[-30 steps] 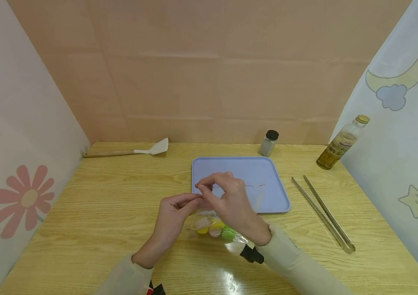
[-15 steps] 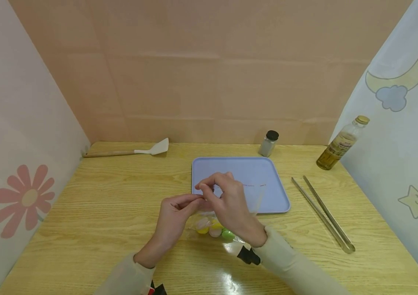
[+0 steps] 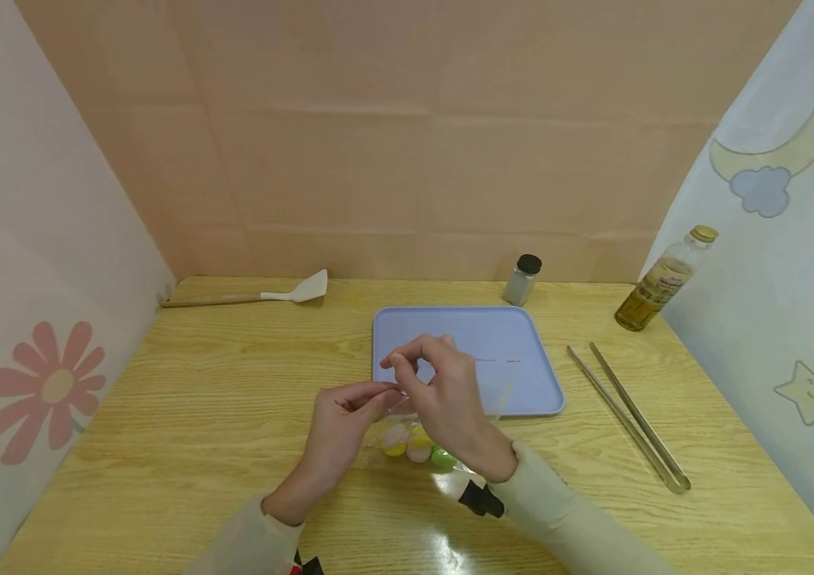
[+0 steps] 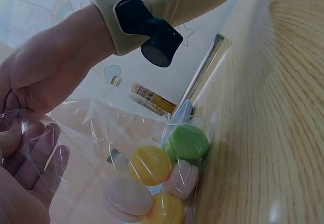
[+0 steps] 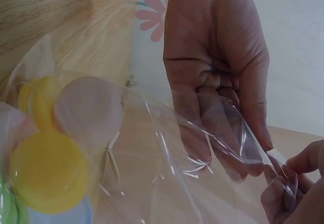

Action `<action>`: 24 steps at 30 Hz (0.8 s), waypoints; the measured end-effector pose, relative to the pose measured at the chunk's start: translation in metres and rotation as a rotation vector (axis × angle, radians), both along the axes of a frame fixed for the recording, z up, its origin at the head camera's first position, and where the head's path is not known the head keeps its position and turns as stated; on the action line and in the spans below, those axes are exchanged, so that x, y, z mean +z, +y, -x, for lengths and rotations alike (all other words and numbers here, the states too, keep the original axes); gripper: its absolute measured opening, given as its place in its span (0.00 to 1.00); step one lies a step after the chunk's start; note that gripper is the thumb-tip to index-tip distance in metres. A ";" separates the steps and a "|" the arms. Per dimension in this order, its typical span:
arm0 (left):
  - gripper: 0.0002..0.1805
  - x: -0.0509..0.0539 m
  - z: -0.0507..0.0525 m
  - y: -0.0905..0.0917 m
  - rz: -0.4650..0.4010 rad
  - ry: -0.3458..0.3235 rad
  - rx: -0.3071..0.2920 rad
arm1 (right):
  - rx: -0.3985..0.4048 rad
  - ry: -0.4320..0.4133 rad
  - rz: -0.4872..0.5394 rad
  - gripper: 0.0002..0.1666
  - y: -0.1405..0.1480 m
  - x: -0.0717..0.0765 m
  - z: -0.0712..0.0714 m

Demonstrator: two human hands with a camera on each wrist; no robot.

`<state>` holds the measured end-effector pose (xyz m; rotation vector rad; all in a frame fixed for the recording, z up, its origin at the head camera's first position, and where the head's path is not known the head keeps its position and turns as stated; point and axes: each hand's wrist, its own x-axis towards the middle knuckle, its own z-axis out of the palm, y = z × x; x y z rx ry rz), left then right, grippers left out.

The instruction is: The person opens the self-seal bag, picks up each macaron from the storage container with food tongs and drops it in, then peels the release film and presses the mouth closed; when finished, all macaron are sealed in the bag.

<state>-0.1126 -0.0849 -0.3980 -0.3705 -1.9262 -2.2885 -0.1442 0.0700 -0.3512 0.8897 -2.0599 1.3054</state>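
A clear plastic bag hangs between my hands, its lower end close to the table. Inside it are several macarons: green, yellow and pale pink. With thumb and forefinger my left hand pinches the bag's upper edge. Right beside it, my right hand pinches the same edge, at the lower right of the right wrist view. Seen through the film in that view, the left hand's other fingers lie along the bag. Glare on the plastic blurs its folds.
Just beyond the hands lies a blue tray. Metal tongs lie to its right. A small black-capped jar and an oil bottle stand behind. A wooden-handled spatula lies back left. Walls border the table.
The right wrist has shifted slightly left. The fingertips of the left hand have slid a little to the right along the bag's edge. Nothing else has visibly moved.
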 end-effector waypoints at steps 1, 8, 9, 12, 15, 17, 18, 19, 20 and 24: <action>0.09 0.000 0.000 0.000 -0.003 0.000 0.001 | 0.002 0.004 -0.003 0.06 0.000 0.000 0.000; 0.09 0.001 -0.001 -0.001 0.005 0.025 -0.003 | 0.015 0.028 0.004 0.06 -0.001 0.000 0.001; 0.09 0.001 -0.001 -0.001 0.010 0.028 0.001 | 0.016 0.024 0.005 0.05 -0.001 -0.001 0.001; 0.09 0.001 -0.001 -0.002 0.022 0.027 0.012 | 0.014 0.010 0.009 0.04 -0.001 -0.001 0.001; 0.09 0.002 -0.002 -0.001 0.024 0.018 0.020 | 0.007 -0.002 0.015 0.03 -0.002 -0.001 0.001; 0.09 0.003 -0.002 -0.001 0.024 0.018 0.021 | 0.002 0.001 0.023 0.04 -0.002 -0.002 0.001; 0.08 0.003 -0.002 -0.001 0.025 0.021 0.024 | 0.001 0.000 0.028 0.04 -0.002 -0.002 0.000; 0.08 0.003 -0.002 -0.001 0.026 0.026 0.024 | 0.001 0.002 0.034 0.04 -0.003 -0.002 0.000; 0.08 0.003 -0.002 0.000 0.026 0.032 0.024 | 0.002 0.004 0.039 0.04 -0.003 -0.003 0.000; 0.08 0.002 -0.002 0.000 0.017 0.051 0.009 | -0.014 -0.007 0.074 0.05 -0.003 -0.002 0.000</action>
